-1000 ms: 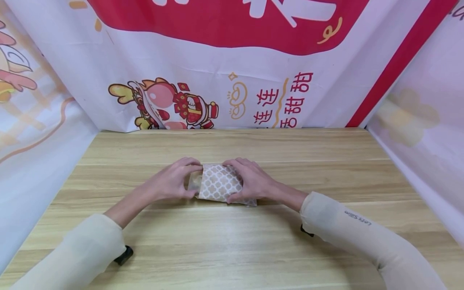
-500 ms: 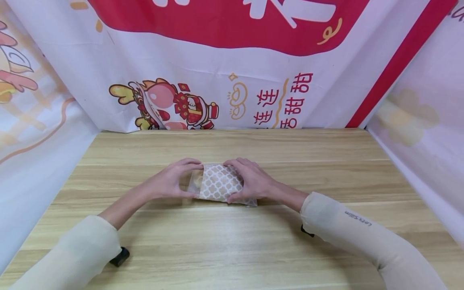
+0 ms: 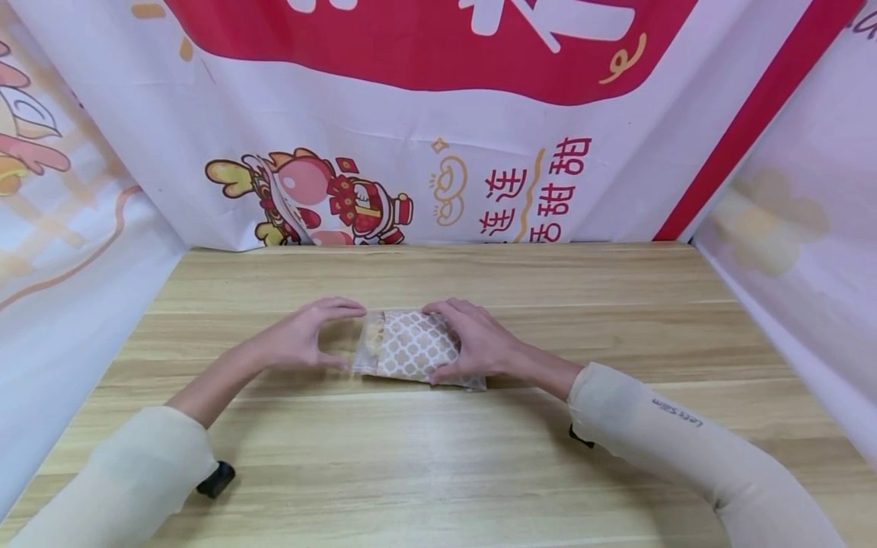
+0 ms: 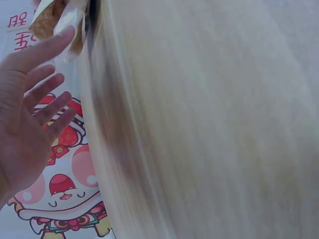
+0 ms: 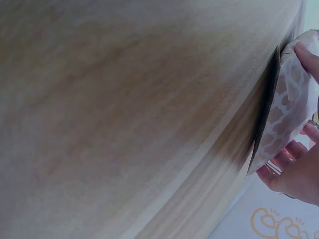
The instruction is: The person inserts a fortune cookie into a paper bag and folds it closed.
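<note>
A flat bag (image 3: pixel 416 346) with a tan-and-white lattice print lies on the wooden table, its see-through left end showing a yellowish-brown lumpy content (image 3: pixel 374 335). My right hand (image 3: pixel 485 341) grips the bag across its right part, thumb at the near edge and fingers over the far edge. Just left of the bag, my left hand (image 3: pixel 296 336) is spread in a wide C shape and holds nothing. In the left wrist view, the thumb of my left hand (image 4: pixel 27 114) overlaps the bag's clear end (image 4: pixel 70 25). The right wrist view has the printed side (image 5: pixel 286 107) under the fingers.
The wooden table (image 3: pixel 438 472) reaches back to a white-and-red printed cloth (image 3: pixel 445 122). More printed cloth hangs along the left side (image 3: pixel 75 221) and right side (image 3: pixel 788 228). Both forearms, in cream sleeves, come in from the near corners.
My left hand has drawn away to the left from the bag's clear end, uncovering more of it. My right hand and the bag have stayed in place.
</note>
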Action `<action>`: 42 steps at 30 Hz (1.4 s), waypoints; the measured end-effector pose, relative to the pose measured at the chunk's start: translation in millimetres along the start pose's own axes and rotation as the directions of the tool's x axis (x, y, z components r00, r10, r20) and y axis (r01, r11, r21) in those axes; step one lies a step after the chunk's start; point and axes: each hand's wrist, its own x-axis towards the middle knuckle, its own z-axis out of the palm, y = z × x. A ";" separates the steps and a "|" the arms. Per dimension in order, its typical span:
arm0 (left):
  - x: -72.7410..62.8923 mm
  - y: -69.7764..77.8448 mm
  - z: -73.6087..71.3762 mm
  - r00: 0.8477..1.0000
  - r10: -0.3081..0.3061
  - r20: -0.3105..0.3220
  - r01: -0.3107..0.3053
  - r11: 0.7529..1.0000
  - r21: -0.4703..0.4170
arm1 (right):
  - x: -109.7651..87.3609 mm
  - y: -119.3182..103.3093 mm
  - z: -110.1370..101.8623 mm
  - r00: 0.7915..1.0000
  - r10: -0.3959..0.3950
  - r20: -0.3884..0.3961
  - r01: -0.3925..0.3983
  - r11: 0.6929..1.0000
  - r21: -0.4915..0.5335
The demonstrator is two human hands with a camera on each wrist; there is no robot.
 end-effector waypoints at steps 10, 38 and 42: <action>2.0 0.1 4.8 0.997 0.044 -0.062 -0.044 0.999 0.007 | 0.7 -0.8 -0.2 1.000 -0.004 0.002 0.004 1.000 0.007; 15.5 7.7 16.5 0.992 0.096 -0.084 -0.102 0.991 -0.082 | 1.5 6.1 0.2 0.999 -0.045 -0.027 0.047 0.995 0.088; 15.7 9.2 16.5 0.992 0.095 -0.079 -0.101 0.992 -0.080 | 1.9 6.2 0.1 0.999 -0.041 -0.025 0.043 0.995 0.093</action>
